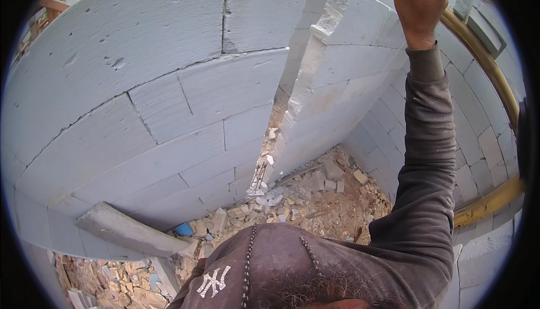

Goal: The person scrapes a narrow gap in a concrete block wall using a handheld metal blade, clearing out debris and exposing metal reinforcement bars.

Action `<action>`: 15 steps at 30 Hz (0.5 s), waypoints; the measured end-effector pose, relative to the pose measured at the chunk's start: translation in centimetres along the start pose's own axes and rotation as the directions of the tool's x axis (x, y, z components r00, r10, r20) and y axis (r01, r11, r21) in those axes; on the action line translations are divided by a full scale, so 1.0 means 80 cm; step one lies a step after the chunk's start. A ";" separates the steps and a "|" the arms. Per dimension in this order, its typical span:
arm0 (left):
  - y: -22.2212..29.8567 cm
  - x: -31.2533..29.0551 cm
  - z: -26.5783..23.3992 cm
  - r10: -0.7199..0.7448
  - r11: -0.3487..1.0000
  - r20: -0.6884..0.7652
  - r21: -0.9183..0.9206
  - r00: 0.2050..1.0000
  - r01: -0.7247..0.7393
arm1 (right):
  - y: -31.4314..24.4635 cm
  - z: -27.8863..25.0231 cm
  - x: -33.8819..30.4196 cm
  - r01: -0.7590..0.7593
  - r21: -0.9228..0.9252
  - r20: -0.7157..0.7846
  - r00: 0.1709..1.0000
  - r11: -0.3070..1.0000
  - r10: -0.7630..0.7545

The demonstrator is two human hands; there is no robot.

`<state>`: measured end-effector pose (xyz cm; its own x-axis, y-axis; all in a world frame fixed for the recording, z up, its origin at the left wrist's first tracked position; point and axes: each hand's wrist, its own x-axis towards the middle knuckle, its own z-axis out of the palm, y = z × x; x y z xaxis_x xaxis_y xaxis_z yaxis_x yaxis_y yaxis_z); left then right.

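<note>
My right hand (419, 5) is raised at the top right, at the end of a stretched arm in a dark, dusty sleeve. Its fingers are curled closed near the picture's upper edge, and whatever they may grip is cut off or hidden. Just behind the fist runs a long, round yellowish-brown pole (478, 47); whether the hand touches it I cannot tell. My left hand is out of view. Ahead stands a wall of pale grey-blue blocks (169, 33), split by a narrow upright gap with rough, chipped edges (306, 78). Thin rods (260, 174) show at the gap's foot.
Broken block pieces and stones (332, 171) litter the reddish dirt below. At the lower left a grey slab (132, 233) leans along the wall, near a blue object (183, 229). Another pole (489, 199) crosses the right side, before a second block wall (458, 103).
</note>
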<state>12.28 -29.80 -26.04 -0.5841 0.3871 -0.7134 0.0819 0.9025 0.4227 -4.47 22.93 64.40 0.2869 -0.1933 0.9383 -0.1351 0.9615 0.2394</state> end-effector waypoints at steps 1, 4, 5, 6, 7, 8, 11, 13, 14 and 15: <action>-0.002 0.000 -0.001 -0.002 1.000 -0.011 -0.002 1.000 0.002 | 0.015 0.005 -0.031 -0.036 -0.049 0.079 0.996 0.998 0.040; -0.002 0.006 -0.005 0.016 1.000 -0.008 0.013 1.000 -0.015 | 0.044 -0.008 -0.134 -0.128 -0.397 0.620 0.692 0.909 0.369; 0.001 0.010 -0.004 0.027 0.999 -0.005 0.020 1.000 -0.027 | 0.076 -0.023 -0.171 0.116 -0.459 0.852 0.339 0.881 0.399; -0.001 0.010 -0.005 0.026 0.999 -0.003 0.022 1.000 -0.026 | 0.079 -0.028 -0.190 0.037 -0.509 0.835 0.266 0.860 0.482; 0.001 0.009 0.001 0.025 1.000 -0.004 0.014 1.000 -0.025 | 0.080 -0.025 -0.180 0.009 -0.489 0.847 0.244 0.872 0.472; -0.004 0.006 0.001 0.019 1.000 -0.005 0.013 1.000 -0.019 | 0.083 -0.024 -0.167 -0.018 -0.469 0.859 0.221 0.883 0.461; -0.004 0.015 -0.003 0.025 1.000 -0.024 -0.002 0.999 -0.025 | 0.090 -0.004 -0.127 -0.065 -0.347 0.861 0.375 0.936 0.345; -0.011 0.008 -0.004 0.002 1.000 -0.044 -0.017 0.999 -0.003 | 0.059 0.012 -0.089 -0.037 -0.294 0.738 0.626 0.955 0.252; -0.015 0.002 -0.003 -0.006 1.000 -0.045 -0.022 0.999 0.005 | 0.052 0.016 -0.071 -0.061 -0.200 0.638 0.749 0.978 0.177; -0.002 0.007 -0.003 0.027 0.999 0.004 0.017 1.000 -0.027 | 0.057 -0.015 -0.055 -0.089 -0.236 0.540 0.816 0.968 0.207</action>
<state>11.74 -29.78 -26.42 -0.5782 0.4124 -0.7040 0.1118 0.8948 0.4323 -5.25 28.37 61.05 -0.3060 -0.0644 0.9498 0.0676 0.9937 0.0892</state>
